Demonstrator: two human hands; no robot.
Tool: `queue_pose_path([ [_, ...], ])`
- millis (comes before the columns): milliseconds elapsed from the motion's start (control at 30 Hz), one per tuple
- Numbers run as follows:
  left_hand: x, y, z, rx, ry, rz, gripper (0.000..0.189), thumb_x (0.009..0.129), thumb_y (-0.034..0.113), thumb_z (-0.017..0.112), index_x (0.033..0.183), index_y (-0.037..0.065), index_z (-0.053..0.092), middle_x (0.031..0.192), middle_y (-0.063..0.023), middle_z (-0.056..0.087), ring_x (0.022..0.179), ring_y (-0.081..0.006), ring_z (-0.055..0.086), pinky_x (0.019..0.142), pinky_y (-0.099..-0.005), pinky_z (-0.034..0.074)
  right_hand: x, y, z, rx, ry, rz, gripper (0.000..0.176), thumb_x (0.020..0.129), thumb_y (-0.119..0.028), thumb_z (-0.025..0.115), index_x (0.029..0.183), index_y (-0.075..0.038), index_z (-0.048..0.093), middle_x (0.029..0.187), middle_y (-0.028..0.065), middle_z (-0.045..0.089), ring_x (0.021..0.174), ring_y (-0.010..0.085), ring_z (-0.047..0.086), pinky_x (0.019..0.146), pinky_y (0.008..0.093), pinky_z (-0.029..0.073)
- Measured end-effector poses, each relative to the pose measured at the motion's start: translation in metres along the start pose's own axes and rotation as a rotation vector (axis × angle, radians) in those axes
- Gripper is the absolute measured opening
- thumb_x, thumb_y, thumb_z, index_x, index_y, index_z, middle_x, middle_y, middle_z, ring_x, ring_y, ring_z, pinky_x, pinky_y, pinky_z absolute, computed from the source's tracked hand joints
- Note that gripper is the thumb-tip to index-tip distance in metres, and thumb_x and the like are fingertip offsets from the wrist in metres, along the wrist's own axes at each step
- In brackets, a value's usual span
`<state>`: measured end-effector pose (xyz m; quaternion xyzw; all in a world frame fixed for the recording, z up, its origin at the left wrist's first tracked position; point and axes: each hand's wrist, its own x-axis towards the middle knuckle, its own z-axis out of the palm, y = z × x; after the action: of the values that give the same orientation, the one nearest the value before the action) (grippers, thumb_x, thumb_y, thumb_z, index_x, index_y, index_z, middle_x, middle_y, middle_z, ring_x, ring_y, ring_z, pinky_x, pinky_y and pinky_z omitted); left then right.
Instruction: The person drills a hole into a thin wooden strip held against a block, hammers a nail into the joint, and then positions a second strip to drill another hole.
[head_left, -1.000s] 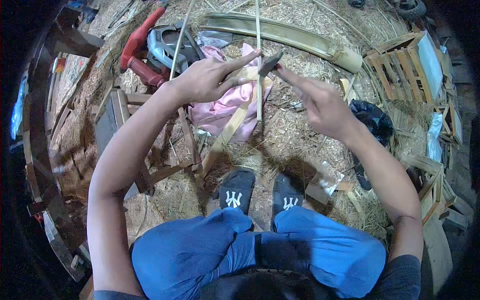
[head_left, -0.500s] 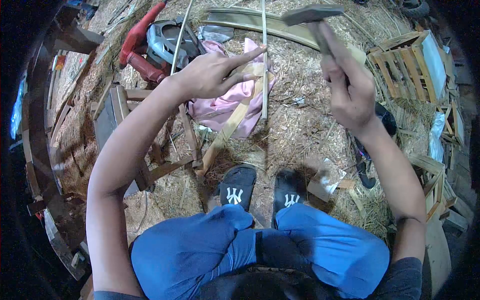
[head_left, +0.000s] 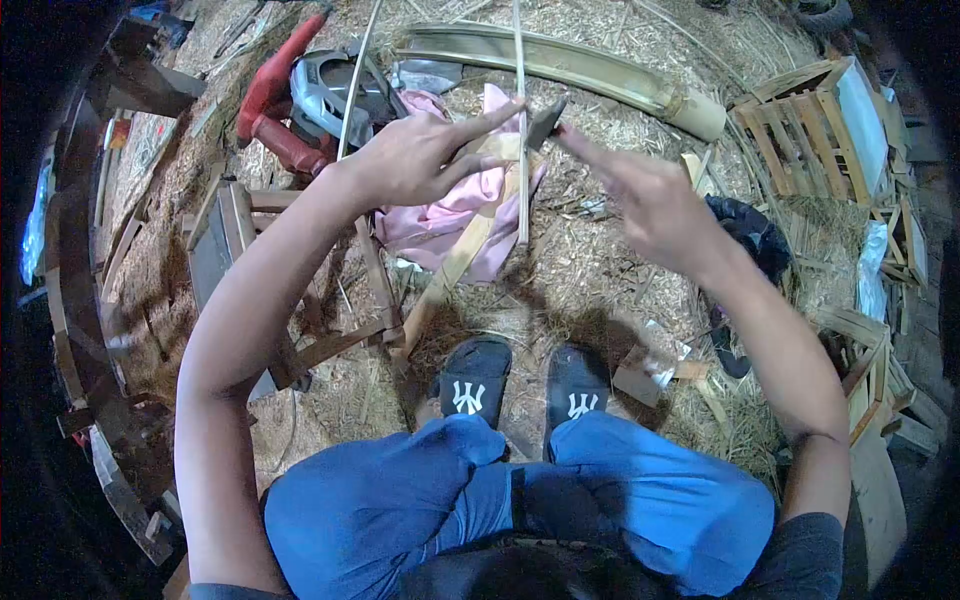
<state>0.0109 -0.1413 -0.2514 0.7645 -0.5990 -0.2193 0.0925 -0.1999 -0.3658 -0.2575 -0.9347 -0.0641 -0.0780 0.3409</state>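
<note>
My left hand point(head_left: 425, 155) reaches over a pink cloth point(head_left: 410, 235). Its index finger and thumb hold a thin wooden strip point(head_left: 522, 195), which stands lengthwise in front of me. Beneath the strip lies a flat wooden bar point(head_left: 455, 262), slanting down toward my feet. My right hand point(head_left: 660, 210) is wrapped round the handle of a hammer. The dark hammer head point(head_left: 545, 124) is at the strip, close to my left fingertips; whether it touches cannot be made out.
A red and grey power tool point(head_left: 290, 110) lies at the upper left, beside a wooden frame point(head_left: 375, 280). A split bamboo length point(head_left: 560, 62) lies ahead. Slatted wooden crates point(head_left: 800, 145) stand at the right. Wood shavings cover the ground around my sandals point(head_left: 475, 375).
My right hand has swung the hammer down and to the left, from above the bamboo to the strip. My left hand keeps its hold, nearly still.
</note>
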Motion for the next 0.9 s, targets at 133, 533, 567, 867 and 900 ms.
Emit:
queue_pose_path([
  [133,0.0,-0.013,0.01,0.015,0.102,0.086,0.066,0.104,0.036,0.055,0.162,0.016,0.03,0.067,-0.026,0.058,0.066,-0.0451,0.06,0.065,-0.0537,0.046,0.015,-0.011,-0.007,0.068,0.38,-0.208,0.068,0.088,0.008,0.053,0.151,-0.017,0.052,0.106,0.0241,0.07,0.092,0.0392,0.071,0.082,0.0459,0.059],
  [533,0.001,-0.013,0.009,0.023,0.074,0.06,0.068,0.105,0.043,0.051,0.164,0.022,0.025,0.068,-0.0255,0.06,0.068,-0.0458,0.061,0.068,-0.055,0.048,0.001,-0.008,-0.007,-0.115,-0.069,-0.022,0.071,0.088,0.004,0.052,0.155,-0.02,0.048,0.092,0.0241,0.067,0.084,0.0393,0.069,0.08,0.0477,0.057],
  [567,0.002,-0.013,0.01,0.02,0.067,0.054,0.068,0.105,0.044,0.052,0.164,0.022,0.025,0.069,-0.0259,0.061,0.069,-0.0459,0.061,0.068,-0.0552,0.048,0.003,-0.008,-0.009,-0.121,-0.064,-0.026,0.071,0.088,0.004,0.052,0.155,-0.02,0.048,0.092,0.0241,0.067,0.084,0.0393,0.069,0.08,0.0477,0.057],
  [867,0.002,-0.013,0.01,0.018,0.062,0.073,0.067,0.104,0.037,0.054,0.163,0.018,0.029,0.068,-0.026,0.058,0.065,-0.0436,0.061,0.066,-0.0535,0.047,0.004,0.002,0.002,-0.068,0.151,-0.147,0.073,0.083,0.01,0.056,0.152,-0.012,0.05,0.109,0.024,0.07,0.09,0.04,0.071,0.083,0.0455,0.059],
  [900,-0.001,-0.006,0.005,-0.006,0.023,0.056,0.067,0.104,0.037,0.054,0.163,0.017,0.028,0.067,-0.0261,0.058,0.065,-0.0438,0.061,0.066,-0.0535,0.047,0.005,-0.003,0.001,-0.04,-0.132,0.046,0.071,0.083,0.01,0.057,0.152,-0.009,0.05,0.114,0.0232,0.071,0.093,0.0398,0.071,0.083,0.0441,0.059],
])
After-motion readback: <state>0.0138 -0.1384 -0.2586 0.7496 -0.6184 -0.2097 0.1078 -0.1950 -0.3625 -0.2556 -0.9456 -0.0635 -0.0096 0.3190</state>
